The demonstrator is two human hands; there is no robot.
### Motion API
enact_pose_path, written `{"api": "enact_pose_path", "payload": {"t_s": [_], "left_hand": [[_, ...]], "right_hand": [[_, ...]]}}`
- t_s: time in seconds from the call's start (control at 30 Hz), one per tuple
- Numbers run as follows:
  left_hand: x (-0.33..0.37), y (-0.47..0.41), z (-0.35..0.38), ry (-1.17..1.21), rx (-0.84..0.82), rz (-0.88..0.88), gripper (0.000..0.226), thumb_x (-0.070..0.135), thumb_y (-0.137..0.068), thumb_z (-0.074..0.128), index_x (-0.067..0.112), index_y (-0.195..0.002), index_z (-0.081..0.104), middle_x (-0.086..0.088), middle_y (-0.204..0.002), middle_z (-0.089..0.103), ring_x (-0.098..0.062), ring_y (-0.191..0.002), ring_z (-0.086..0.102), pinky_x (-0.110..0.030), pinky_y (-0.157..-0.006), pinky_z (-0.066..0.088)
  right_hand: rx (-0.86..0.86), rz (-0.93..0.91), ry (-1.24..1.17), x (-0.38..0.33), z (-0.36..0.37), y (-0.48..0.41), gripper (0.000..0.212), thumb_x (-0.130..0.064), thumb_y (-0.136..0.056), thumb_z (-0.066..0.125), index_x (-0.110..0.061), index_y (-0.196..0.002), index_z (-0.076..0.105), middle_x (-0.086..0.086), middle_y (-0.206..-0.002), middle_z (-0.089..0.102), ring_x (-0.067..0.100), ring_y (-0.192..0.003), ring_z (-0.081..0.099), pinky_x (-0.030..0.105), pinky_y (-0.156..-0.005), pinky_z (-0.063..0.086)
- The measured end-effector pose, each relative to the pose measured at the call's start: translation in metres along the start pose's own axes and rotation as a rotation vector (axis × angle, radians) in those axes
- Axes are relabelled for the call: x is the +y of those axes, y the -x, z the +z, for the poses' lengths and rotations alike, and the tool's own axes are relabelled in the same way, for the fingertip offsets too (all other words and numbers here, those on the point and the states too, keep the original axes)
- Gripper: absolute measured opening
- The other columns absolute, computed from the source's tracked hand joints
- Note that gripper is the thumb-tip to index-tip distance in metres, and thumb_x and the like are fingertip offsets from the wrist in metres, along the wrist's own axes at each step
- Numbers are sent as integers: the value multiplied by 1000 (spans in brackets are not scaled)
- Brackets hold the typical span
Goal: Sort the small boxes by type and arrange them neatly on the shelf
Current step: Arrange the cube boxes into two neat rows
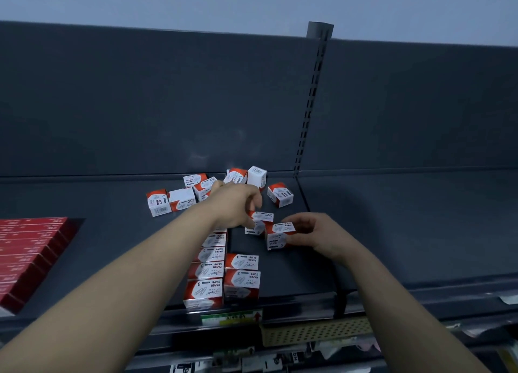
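Observation:
Small red-and-white paper clip boxes lie on a dark shelf (pixel 112 232). Several stand in two tidy rows (pixel 213 274) running back from the shelf's front edge. More lie scattered near the back panel (pixel 173 199), with one apart at the right (pixel 280 194). My left hand (pixel 238 204) reaches over the middle and pinches a paper clip box (pixel 259 222) with its fingertips. My right hand (pixel 316 234) grips another paper clip box (pixel 277 235) just to the right of it, touching the shelf.
A block of flat red boxes (pixel 30 255) fills the shelf's left end. A slotted upright (pixel 309 106) divides the back panel. A price label (pixel 231 318) and a perforated beige strip (pixel 316 330) hang below the front edge.

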State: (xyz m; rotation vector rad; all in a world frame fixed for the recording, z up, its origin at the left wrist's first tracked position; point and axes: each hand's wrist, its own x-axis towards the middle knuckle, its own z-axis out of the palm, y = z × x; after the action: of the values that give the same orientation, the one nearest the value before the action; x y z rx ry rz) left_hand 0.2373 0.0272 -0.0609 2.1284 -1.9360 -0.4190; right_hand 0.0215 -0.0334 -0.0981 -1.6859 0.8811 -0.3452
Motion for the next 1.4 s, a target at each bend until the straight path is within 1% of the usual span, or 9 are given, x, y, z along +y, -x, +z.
{"api": "enact_pose_path", "payload": {"t_s": [0.3, 0.4, 0.53, 0.7, 0.83, 1.0, 1.1, 1.23, 1.4], "left_hand": [[-13, 31, -9, 194, 58, -40, 17, 33, -94, 55, 31, -100, 70, 23, -94, 62, -9, -103, 57, -41, -103, 39], [-27, 46, -9, 310, 186, -119, 25, 26, -98, 48, 21, -116, 65, 5, -121, 60, -15, -110, 55, -32, -91, 46], [-46, 58, 0, 252, 175, -154, 36, 28, -99, 45, 19, -133, 52, -3, -139, 49, -22, -126, 45, -41, -105, 39], [-44, 63, 9, 361, 80, -155, 33, 21, -99, 45, 18, -131, 51, -5, -106, 60, -14, -83, 54, -28, -71, 48], [-46, 65, 13, 382, 87, -132, 28, 20, -99, 46, 20, -127, 53, 11, -91, 45, -5, -79, 48, -13, -61, 36], [-45, 68, 15, 367, 95, -125, 34, 22, -100, 44, 19, -134, 48, 5, -116, 45, -12, -109, 47, -21, -87, 36], [-45, 70, 17, 367, 106, -129, 38, 24, -100, 44, 19, -137, 45, 2, -127, 43, -14, -115, 45, -24, -94, 35], [-53, 66, 14, 423, 259, -211, 35, 26, -99, 46, 18, -132, 51, -3, -130, 52, -18, -108, 55, -27, -88, 45], [-57, 46, -3, 328, 369, -295, 39, 22, -97, 50, 16, -136, 50, -5, -133, 55, -20, -112, 57, -26, -82, 46]], "right_hand": [[-2, -6, 144, -15, 32, -6, 88, -5, -72, 79, -32, -144, 35, -2, -115, 61, 15, -86, 66, 30, -85, 54], [-88, 12, 150, -23, 37, -8, 78, -3, -75, 76, -29, -141, 41, -6, -106, 67, 6, -85, 67, 21, -83, 51], [-171, 8, 91, -29, 44, -8, 60, 4, -78, 70, -27, -126, 50, -6, -114, 63, 4, -91, 67, 21, -84, 52], [-171, 12, 61, -29, 51, -8, 49, -4, -82, 67, -24, -125, 56, -2, -122, 63, 13, -114, 59, 33, -99, 48], [-177, 27, 21, -30, 58, -5, 46, -3, -84, 64, -22, -125, 59, 0, -120, 65, 14, -113, 60, 33, -101, 47], [-188, 54, 20, -28, 61, -4, 47, -4, -84, 62, -23, -127, 56, 0, -121, 64, 14, -113, 60, 35, -103, 46], [-202, 80, 33, -31, 61, -3, 46, -10, -87, 61, -22, -130, 52, -4, -125, 62, 9, -109, 59, 24, -87, 47], [67, 8, 113, -25, 54, -11, 39, -18, -89, 63, -21, -127, 56, -6, -124, 60, 9, -114, 56, 21, -90, 43], [544, -63, 255, -19, 30, -31, 32, -21, -93, 59, -12, -124, 57, 1, -109, 61, 9, -86, 56, 22, -74, 44]]}}
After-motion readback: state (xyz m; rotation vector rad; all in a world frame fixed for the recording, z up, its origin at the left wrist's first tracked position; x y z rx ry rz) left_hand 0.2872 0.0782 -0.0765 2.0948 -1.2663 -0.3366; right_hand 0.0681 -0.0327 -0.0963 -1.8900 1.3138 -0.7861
